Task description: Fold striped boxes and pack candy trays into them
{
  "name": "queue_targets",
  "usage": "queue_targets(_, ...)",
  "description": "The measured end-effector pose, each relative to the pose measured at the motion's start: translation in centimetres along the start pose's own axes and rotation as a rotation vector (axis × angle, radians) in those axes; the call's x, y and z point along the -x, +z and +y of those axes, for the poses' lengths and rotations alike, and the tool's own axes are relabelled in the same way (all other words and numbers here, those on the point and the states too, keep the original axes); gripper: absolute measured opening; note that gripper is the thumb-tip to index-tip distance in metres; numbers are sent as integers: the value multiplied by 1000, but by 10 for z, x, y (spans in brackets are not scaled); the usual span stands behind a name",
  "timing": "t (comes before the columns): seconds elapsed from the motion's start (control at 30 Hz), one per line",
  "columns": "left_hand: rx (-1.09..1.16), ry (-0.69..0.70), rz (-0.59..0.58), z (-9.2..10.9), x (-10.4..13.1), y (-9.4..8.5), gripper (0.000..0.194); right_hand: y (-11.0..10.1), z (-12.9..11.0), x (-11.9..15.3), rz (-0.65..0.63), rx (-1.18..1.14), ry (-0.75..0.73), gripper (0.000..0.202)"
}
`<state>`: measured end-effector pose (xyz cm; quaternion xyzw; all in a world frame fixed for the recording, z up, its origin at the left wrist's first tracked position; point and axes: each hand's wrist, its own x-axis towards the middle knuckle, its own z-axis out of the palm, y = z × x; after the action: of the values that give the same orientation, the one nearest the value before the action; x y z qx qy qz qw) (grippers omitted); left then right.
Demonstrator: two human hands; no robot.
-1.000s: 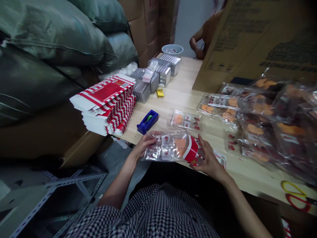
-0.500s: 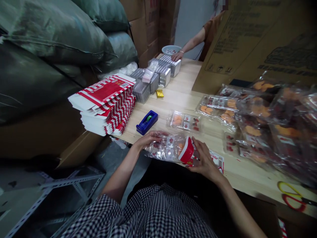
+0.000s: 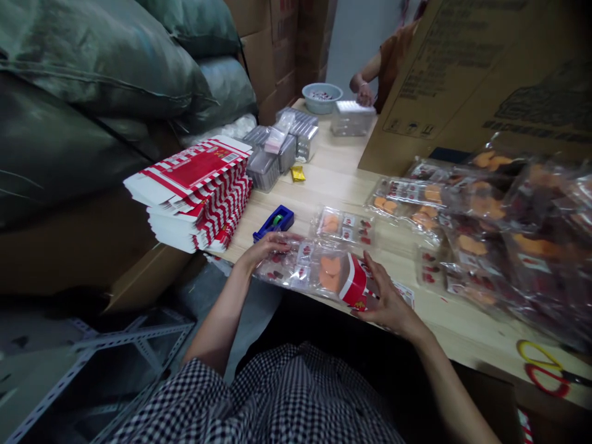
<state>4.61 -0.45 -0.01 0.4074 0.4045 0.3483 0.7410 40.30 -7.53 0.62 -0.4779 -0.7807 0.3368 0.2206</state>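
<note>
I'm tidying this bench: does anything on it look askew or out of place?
The red-striped carton stack looks uneven, its layers out of line. One yellow packet, unlike anything around it, lies by the plastic trays.

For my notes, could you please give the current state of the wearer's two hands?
Left hand: closed, holding the clear pack by one end.
Right hand: closed, holding the red-and-white packaging at the other.
</note>
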Motion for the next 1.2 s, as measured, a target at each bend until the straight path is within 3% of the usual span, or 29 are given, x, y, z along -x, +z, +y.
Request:
queue_targets(0.2,-85,-32,-48,22,-14,8,45,-11,-1,-1,52,-56,-1,125)
queue_targets(0.37,-64,-76,-164,25,-31,18,42,-17,-6,4,-83,-92,20,120)
queue_targets(0.43,-46,-94,-142,23,-40,20,43,-18,-8,5,-140,-95,12,119)
queue_targets(0.6,27,-70,39,8,-58,21,44,-15,-12,0,-148,-58,-46,122)
queue_targets(0.8,23,-27,136,-7,-55,24,40,-2,-8,-4,-152,56,-61,115)
queue_targets(0.97,29,-15,197,-37,-53,55,47,15,-5,-9,-87,92,-41,119)
queue_targets(1.1,41,7,222,-66,-48,86,67,36,0,-16,-60,163,-93,122)
queue_targets(1.2,-61,92,302,-72,-34,85,75,42,4,-16,-48,233,-97,123)
